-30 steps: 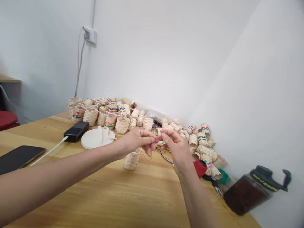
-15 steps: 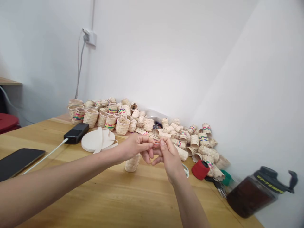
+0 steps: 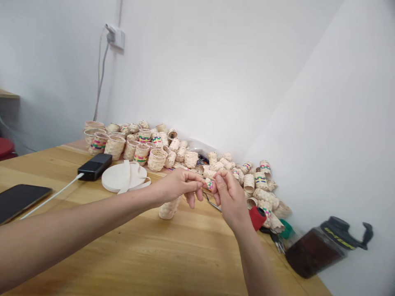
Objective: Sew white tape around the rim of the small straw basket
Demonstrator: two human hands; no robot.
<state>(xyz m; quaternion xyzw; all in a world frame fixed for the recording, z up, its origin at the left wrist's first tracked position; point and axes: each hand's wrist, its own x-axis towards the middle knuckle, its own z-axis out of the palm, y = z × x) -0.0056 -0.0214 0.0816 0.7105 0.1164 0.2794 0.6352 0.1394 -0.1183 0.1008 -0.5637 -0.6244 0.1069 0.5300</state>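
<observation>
My left hand [image 3: 187, 185] and my right hand [image 3: 227, 193] are raised over the table, fingertips pinched and facing each other across a small gap. A thin dark strand [image 3: 210, 181] seems to run between the two pinches; it is too fine to name surely. Below my left hand a small pale woven basket [image 3: 168, 209] stands on the table, its top hidden by the hand. Behind the fingers lies a slim grey metal tool [image 3: 212, 203], partly covered by my right hand.
Woven baskets [image 3: 157, 159] crowd the back along the wall. Left are a coiled white ribbon [image 3: 112, 179], a black power bank [image 3: 95, 167] with a white cable, and a phone [image 3: 21, 201]. Right are a red roll [image 3: 256, 218], keys [image 3: 277, 240] and a dark bottle [image 3: 314, 248].
My hands have parted slightly, the right one shifting right, and a gap now shows between the fingertips. The grey tool behind has come into sight. The whole view has shifted a little.
</observation>
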